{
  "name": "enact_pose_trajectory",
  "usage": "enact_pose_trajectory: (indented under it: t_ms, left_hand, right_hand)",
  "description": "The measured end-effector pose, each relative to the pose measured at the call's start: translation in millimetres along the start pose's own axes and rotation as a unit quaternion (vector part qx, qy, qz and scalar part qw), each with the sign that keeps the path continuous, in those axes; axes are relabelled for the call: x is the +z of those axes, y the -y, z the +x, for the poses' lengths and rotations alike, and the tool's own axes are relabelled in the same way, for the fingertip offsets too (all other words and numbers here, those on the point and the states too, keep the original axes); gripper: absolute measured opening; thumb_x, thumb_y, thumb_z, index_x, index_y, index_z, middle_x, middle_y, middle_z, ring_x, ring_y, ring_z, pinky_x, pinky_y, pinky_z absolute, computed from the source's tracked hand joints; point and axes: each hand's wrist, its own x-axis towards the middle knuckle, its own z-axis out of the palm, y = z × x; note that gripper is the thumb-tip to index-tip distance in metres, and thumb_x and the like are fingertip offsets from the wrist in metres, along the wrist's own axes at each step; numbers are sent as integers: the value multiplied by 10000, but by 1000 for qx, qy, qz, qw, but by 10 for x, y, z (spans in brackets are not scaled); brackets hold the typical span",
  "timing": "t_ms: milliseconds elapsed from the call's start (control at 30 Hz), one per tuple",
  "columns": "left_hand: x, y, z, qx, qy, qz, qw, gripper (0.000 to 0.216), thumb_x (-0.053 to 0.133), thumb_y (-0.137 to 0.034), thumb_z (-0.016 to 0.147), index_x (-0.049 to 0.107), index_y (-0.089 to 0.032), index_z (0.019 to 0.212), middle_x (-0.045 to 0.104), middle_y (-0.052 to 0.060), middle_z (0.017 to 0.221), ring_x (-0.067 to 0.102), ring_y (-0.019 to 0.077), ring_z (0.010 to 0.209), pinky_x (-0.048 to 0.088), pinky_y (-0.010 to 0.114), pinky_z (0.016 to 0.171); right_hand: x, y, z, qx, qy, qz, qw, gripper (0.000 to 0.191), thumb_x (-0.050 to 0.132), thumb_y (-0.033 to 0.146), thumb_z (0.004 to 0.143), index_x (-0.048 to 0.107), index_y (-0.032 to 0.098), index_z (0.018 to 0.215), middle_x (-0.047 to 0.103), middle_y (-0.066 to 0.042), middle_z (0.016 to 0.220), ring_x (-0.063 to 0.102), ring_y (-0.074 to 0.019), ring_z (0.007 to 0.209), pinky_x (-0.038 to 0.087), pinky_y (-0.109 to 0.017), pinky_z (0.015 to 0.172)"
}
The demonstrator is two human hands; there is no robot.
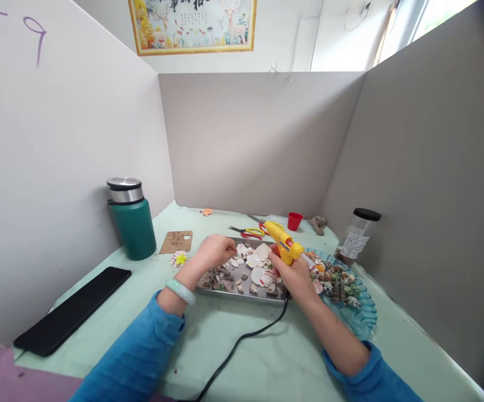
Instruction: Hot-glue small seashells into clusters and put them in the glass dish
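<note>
My right hand (294,272) is wrapped around a yellow hot glue gun (282,239), whose black cord (248,335) trails toward the front of the table. Beneath both hands lies a shallow metal tray (242,296) with many small shells and a few larger white shells (262,276). Over the tray's left rear part, my left hand (215,251) has its fingertips pinched together. What they hold, if anything, is too small to make out. On the right, a blue scalloped plate (365,312) holds a heap of mixed shells (338,285).
A green bottle (133,223) and a black flat object (74,310) are at left, near a brown board (176,242) and shell cluster (179,258). Scissors (248,231) and a red cup (295,221) lie behind the tray. A black-lidded jar (356,235) stands right. Partitions enclose the table.
</note>
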Motion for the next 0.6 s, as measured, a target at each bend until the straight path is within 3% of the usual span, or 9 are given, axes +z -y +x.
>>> enact_pose_trajectory:
  t_ms: [100, 233, 467, 600]
  left_hand:
    - [-6, -22, -26, 15, 48, 131, 990, 202, 541, -202, 720, 726, -245, 789, 717, 45, 794, 639, 205, 778, 449, 268, 678]
    - [55, -110, -51, 6, 93, 197, 976, 255, 515, -126, 717, 730, -197, 835, 707, 120, 865, 642, 248, 856, 468, 316, 732]
    - [193, -103, -51, -7, 99, 167, 981, 168, 547, -71, 667, 695, -116, 733, 685, 195, 846, 642, 310, 872, 478, 403, 760]
    - [170, -92, -31, -8, 71, 112, 991, 144, 517, -110, 724, 658, -135, 744, 686, 150, 829, 646, 257, 839, 485, 361, 748]
  right_hand:
    - [6, 38, -12, 4, -3, 10, 1000, 384, 598, 416, 675, 621, 144, 945, 554, 24, 552, 487, -117, 452, 411, -238, 472]
    - [20, 62, -17, 9, -8, -1, 1000, 390, 595, 401, 663, 632, 127, 939, 549, 20, 531, 479, -116, 441, 413, -241, 467]
    - [19, 91, -27, 10, -8, -7, 1000, 379, 585, 394, 657, 637, 127, 921, 533, 27, 513, 472, -114, 430, 411, -242, 462]
    - [18, 52, -19, 5, -2, -10, 1000, 376, 585, 399, 662, 630, 133, 924, 526, 34, 509, 467, -117, 434, 404, -244, 464]
